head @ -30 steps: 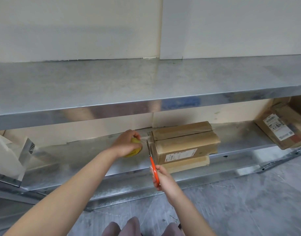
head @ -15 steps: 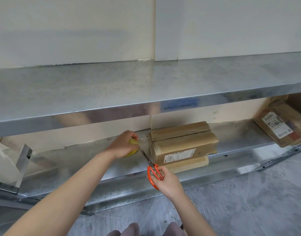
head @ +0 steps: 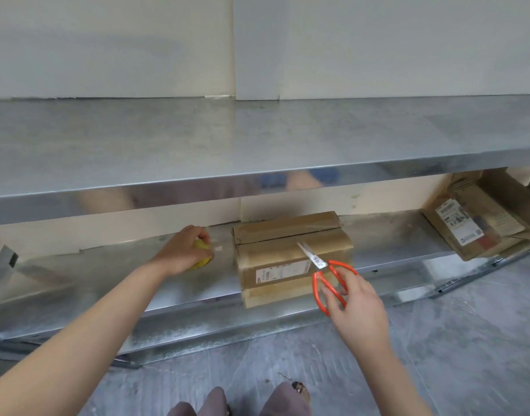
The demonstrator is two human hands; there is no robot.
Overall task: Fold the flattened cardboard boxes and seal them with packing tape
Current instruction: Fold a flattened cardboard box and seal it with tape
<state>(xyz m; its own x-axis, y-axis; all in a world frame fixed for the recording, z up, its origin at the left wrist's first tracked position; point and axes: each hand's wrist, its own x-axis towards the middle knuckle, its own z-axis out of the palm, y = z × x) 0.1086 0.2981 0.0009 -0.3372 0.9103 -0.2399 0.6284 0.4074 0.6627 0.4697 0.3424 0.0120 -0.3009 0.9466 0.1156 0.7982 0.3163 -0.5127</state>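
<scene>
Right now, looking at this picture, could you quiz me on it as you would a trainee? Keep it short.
1. True or false: the right hand holds orange-handled scissors.
2. What does the left hand grip? A) a yellow tape roll B) a marker C) a knife
3. Fill in: the taped cardboard box sits on the ____ metal shelf.
Key: 1 true; 2 A; 3 lower.
</scene>
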